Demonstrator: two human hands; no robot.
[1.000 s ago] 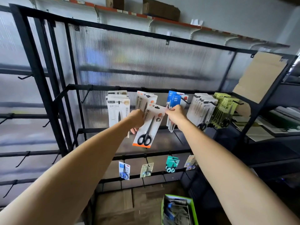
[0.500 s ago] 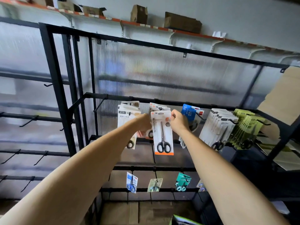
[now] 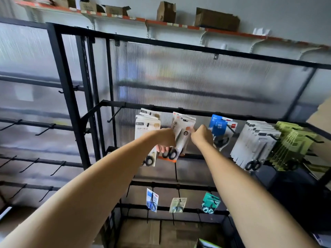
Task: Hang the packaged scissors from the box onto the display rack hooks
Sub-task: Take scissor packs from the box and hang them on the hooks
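Observation:
A white-and-orange pack of black-handled scissors [image 3: 180, 138] hangs at the front of a stack on a hook of the black display rack [image 3: 197, 112]. My left hand [image 3: 165, 139] grips the pack's left edge, with fingertips showing below it. My right hand [image 3: 201, 135] pinches its upper right corner. The hook itself is hidden behind the packs. A green-rimmed box [image 3: 206, 244] shows only a corner at the bottom edge.
Other scissor packs hang along the same bar: white [image 3: 146, 129], blue [image 3: 219, 127], grey-white [image 3: 256, 140], green [image 3: 290, 142]. Three single packs hang on the lower bar [image 3: 179, 204]. Bare hooks stick out of the left panel [image 3: 44, 129]. Cardboard boxes stand on a high wall shelf [image 3: 215, 18].
Both hands have carried the pack up and back onto the stack on the hook; it went from tilted in front of the rack to hanging against the other packs. The camera tilted upward.

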